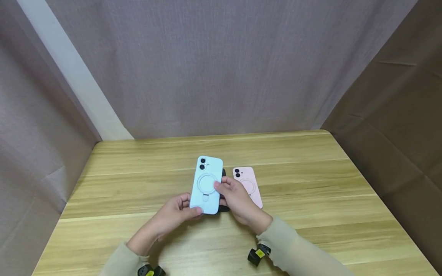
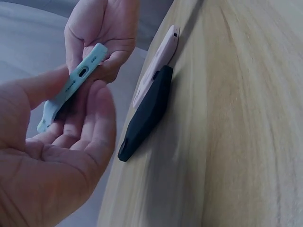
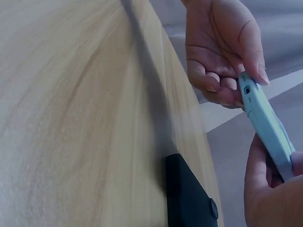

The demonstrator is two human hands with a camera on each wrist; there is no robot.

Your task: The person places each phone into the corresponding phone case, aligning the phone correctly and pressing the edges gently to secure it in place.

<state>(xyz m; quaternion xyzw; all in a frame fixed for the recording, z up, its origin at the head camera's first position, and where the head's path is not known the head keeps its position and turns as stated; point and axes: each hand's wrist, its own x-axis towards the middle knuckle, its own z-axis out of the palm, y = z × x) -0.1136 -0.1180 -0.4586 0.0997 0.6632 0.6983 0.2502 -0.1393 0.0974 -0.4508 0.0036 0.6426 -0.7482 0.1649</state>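
A light blue phone case [image 1: 211, 166] with two dark lens circles and a ring on its back is held up above the table, back side showing. Whether a phone sits inside, I cannot tell. My left hand [image 1: 170, 218] grips its lower left corner, thumb on the back and fingers beneath. On its right edge, my right hand [image 1: 241, 201] pinches it with the thumb near the ring. The bottom edge with its port opening shows in the left wrist view. Partly hidden beneath lies a black phone case [image 2: 146, 113].
A pink phone case [image 1: 247, 175] with a similar ring lies just right of the black one, partly behind my right hand. The wooden table [image 1: 138, 165] is bounded by grey curtains [image 1: 214, 69] at the back and left, and brown cloth [image 1: 393, 107] at the right.
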